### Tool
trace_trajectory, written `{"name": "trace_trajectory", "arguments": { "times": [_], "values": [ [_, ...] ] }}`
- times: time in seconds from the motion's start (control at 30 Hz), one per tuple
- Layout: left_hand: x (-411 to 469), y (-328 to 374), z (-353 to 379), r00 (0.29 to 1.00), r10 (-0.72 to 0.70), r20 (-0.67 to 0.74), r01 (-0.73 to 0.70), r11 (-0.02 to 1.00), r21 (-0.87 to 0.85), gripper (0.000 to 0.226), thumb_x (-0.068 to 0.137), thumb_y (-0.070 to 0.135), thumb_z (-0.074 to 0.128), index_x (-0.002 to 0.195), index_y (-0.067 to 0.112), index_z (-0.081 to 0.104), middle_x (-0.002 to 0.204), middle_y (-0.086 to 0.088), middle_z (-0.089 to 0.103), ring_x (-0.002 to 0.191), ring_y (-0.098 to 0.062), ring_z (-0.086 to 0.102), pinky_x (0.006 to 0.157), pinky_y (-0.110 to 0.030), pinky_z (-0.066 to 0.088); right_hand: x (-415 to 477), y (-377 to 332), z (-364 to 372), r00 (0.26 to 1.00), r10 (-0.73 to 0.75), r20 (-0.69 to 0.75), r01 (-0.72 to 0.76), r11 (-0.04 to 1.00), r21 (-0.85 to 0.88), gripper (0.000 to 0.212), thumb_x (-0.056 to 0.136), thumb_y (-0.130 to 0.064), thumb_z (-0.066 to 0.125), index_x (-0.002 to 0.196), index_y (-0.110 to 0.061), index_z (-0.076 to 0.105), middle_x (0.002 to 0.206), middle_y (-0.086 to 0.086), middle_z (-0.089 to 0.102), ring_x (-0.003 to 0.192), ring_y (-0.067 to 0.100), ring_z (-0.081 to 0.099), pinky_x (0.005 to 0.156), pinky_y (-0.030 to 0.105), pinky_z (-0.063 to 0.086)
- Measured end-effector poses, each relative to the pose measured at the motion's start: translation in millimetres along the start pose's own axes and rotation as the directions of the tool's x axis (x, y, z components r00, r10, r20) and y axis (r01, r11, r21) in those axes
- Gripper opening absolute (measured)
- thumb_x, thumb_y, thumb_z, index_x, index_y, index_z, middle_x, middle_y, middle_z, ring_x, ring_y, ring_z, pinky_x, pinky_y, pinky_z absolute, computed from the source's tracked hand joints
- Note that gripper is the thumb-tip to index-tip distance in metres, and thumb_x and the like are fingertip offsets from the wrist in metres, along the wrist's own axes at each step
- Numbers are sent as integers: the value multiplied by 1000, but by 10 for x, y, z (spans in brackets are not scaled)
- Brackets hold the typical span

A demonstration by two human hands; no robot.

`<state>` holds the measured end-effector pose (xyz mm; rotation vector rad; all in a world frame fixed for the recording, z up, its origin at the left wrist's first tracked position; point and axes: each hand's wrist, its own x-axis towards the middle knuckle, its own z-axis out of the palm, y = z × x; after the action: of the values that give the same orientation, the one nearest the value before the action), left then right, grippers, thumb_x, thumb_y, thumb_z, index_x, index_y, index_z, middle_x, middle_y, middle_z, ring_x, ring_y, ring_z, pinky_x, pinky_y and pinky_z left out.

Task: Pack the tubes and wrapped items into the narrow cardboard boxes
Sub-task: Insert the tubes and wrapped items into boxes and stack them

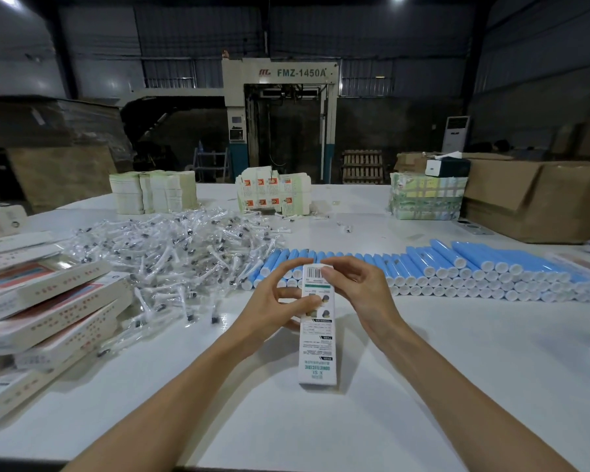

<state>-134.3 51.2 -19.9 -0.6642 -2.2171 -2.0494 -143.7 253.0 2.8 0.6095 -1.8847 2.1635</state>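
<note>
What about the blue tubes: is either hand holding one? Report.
No, the left hand and right hand both grip the narrow box; the blue tubes lie on the table.

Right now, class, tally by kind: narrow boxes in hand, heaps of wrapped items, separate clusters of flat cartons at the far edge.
narrow box in hand: 1
heap of wrapped items: 1
clusters of flat cartons: 3
Total: 5

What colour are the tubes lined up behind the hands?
The round plastic tubes are light blue with white caps; the head view shows it.
</note>
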Motion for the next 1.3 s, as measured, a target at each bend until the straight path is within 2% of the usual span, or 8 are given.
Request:
{"name": "trace_trajectory", "arguments": {
  "times": [0.47, 0.63, 0.77, 0.87, 1.0, 1.07, 1.2, 1.3],
  "values": [
    [-24, -50, 40, 999, -35, -11, 35, 999, -28, 60, 89, 31, 89, 139, 40, 58, 111, -15, 81, 98, -35, 81, 70, -40, 66, -2, 99, -24, 1000, 18, -14, -18, 1000, -23, 7, 92, -15, 79, 97, -14, 82, 99, 11, 80, 97, 29, 77, 93, 39, 62],
    [-11, -38, 40, 996, -32, -79, 17, 983, -184, 63, 88, 29, 89, 140, 41, 55, 119, -21, 78, 103, -39, 78, 78, -47, 66, -66, 123, 130, 950, 298, 98, -313, 917, 248, 47, 99, -39, 68, 137, -11, 62, 117, 13, 76, 104, 28, 73, 88, 41, 59],
    [10, -37, -28, 988, -16, -155, -35, 946, -322, 61, 89, 17, 87, 134, 38, 53, 119, -23, 77, 103, -39, 78, 80, -49, 66, -163, 132, 127, 846, 423, 326, -497, 847, 191, 53, 99, -59, 60, 131, -19, 71, 120, 16, 74, 101, 32, 72, 91, 46, 60],
    [13, -55, -24, 978, 37, -205, -93, 959, -270, 59, 86, 17, 82, 131, 42, 53, 112, -18, 79, 103, -35, 79, 80, -44, 67, -233, 93, 79, 794, 439, 419, -547, 817, 180, 60, 98, -67, 58, 133, -20, 70, 118, 15, 70, 92, 33, 68, 82, 46, 60],
    [46, -74, 52, 960, 167, -225, -185, 981, -60, 56, 83, 28, 84, 122, 56, 54, 111, 4, 81, 105, -12, 77, 77, -27, 65, -277, -46, -91, 858, 413, 306, -436, 900, 8, 60, 98, -64, 60, 135, -18, 66, 116, 16, 72, 87, 30, 69, 68, 39, 61],
    [61, -102, 81, 964, 172, -202, -170, 985, 27, 58, 87, 37, 80, 131, 59, 49, 114, 10, 80, 111, 1, 72, 89, -28, 58, -362, -137, -252, 914, 361, 188, -348, 932, -99, 52, 101, -59, 59, 130, -17, 67, 106, 6, 74, 78, 21, 70, 57, 30, 58],
    [41, -197, 43, 976, 187, -109, -158, 959, 237, 47, 97, 46, 67, 140, 51, 48, 120, 21, 75, 114, 0, 69, 94, -36, 51, -572, -329, -785, 981, 170, -95, -194, 907, -374, 39, 103, -49, 61, 127, -20, 71, 103, -7, 71, 83, 7, 65, 68, 17, 51],
    [33, -249, 9, 963, 263, -55, -221, 892, 394, 42, 101, 44, 69, 140, 41, 52, 118, 21, 72, 111, -2, 68, 91, -28, 52, -705, -539, -1382, 959, 30, -283, -200, 779, -594, 35, 100, -50, 66, 126, -27, 70, 99, -10, 66, 88, 13, 62, 77, 29, 53]
  ]
}}
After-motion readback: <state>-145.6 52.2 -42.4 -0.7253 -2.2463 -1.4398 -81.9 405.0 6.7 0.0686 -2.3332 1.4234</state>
